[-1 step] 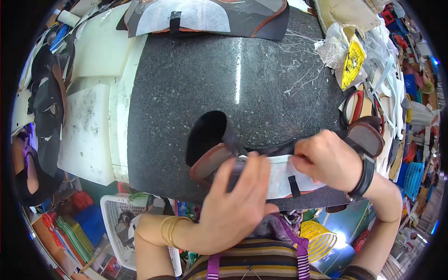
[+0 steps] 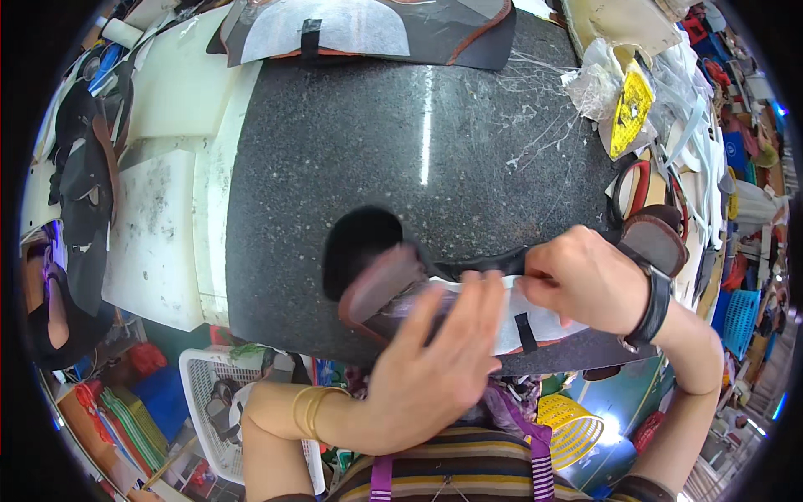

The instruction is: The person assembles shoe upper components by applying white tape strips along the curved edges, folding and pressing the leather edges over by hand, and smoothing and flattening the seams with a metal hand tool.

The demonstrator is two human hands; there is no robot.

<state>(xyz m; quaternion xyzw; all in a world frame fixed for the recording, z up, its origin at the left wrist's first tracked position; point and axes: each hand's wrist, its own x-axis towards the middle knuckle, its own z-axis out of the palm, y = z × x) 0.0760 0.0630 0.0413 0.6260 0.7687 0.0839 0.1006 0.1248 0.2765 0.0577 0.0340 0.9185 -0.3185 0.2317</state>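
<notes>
Left hand (image 2: 435, 368) flat, pressing white lining (image 2: 535, 322) onto shoe upper (image 2: 381, 289); right hand (image 2: 590, 280) pinching its edge; limp, light, best held at edges.

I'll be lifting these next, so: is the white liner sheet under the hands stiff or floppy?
Probably floppy: the white liner looks thin and lies flat on the dark shoe piece under the left hand. Likely light too, since the right hand pinches its edge with fingertips only. It may slide unless pressed.

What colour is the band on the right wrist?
Black; the wristband shows clearly in the head view.
</notes>
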